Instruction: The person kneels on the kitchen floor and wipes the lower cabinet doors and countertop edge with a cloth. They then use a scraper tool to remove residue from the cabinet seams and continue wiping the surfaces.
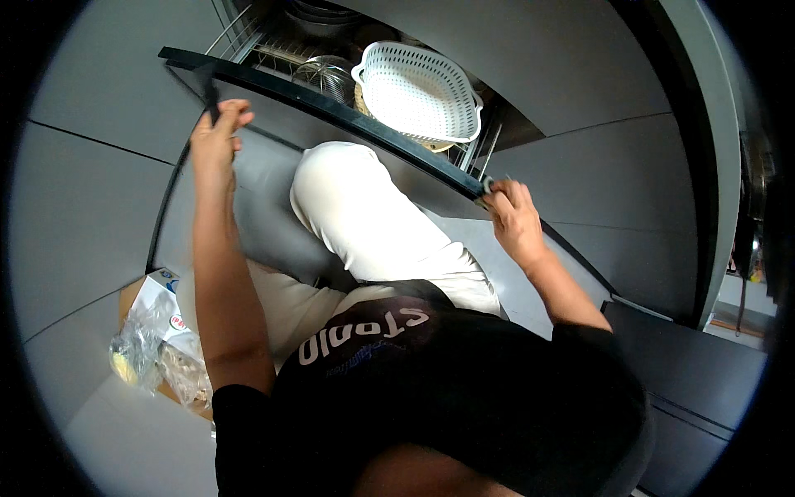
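Note:
My left hand (220, 133) grips a dark, slim object (211, 99), blurred at its far end, so its kind is unclear. It is beside the left end of the pulled-out drawer's black top edge (323, 112). At the right end of that edge, my right hand (512, 211) pinches a small, pale, cloth-like thing (486, 186), mostly hidden by the fingers. Between my hands, a white plastic colander (416, 93) with slotted walls and two handles sits tilted in the drawer. Left of it is a metal wire strainer (326, 77).
The drawer has metal wire rails (239, 37) and dark round cookware (323, 15) at the back. Grey cabinet fronts (608, 168) flank it. On the floor at my left is a cardboard box (130, 295) with clear plastic bags (140, 348). My bent knee (338, 168) is close to the drawer front.

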### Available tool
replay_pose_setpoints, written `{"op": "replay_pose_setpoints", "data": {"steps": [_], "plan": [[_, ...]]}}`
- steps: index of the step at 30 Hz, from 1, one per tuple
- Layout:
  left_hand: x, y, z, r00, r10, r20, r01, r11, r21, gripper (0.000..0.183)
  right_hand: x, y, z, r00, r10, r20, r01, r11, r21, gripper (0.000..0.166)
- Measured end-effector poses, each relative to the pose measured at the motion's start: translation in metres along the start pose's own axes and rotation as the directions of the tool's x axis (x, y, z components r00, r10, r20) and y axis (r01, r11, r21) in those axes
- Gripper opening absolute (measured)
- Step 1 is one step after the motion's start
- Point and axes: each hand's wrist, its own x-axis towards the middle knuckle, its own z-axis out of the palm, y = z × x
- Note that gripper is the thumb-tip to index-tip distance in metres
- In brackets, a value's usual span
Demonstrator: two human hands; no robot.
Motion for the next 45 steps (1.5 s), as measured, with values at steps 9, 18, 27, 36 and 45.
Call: {"op": "replay_pose_setpoints", "data": {"steps": [9,18,27,36,45], "plan": [[0.01,-0.018,0.039,0.892,0.445,0.082,-0.423,0.756,0.5,0.02,-0.002,0.01,0.023,0.992,0.036,-0.12,-0.051,0.991,-0.123,0.017],[0.018,-0.022,0.077,0.756,0.489,0.435,-0.623,0.332,0.708,0.036,0.011,0.01,0.028,0.984,0.105,-0.143,-0.121,0.987,-0.109,0.033],[0.04,-0.018,0.095,0.774,0.372,0.513,-0.628,0.337,0.702,0.044,0.028,0.022,0.051,0.977,0.204,-0.063,-0.212,0.957,-0.195,0.035],[0.039,-0.017,0.094,0.758,0.405,0.511,-0.643,0.335,0.688,0.04,0.043,0.011,0.043,0.978,0.185,-0.101,-0.198,0.969,-0.147,0.036],[0.035,-0.016,0.089,0.77,0.365,0.523,-0.634,0.345,0.693,0.048,0.147,-0.019,0.064,0.962,-0.235,-0.138,0.197,0.95,-0.243,0.015]]}}
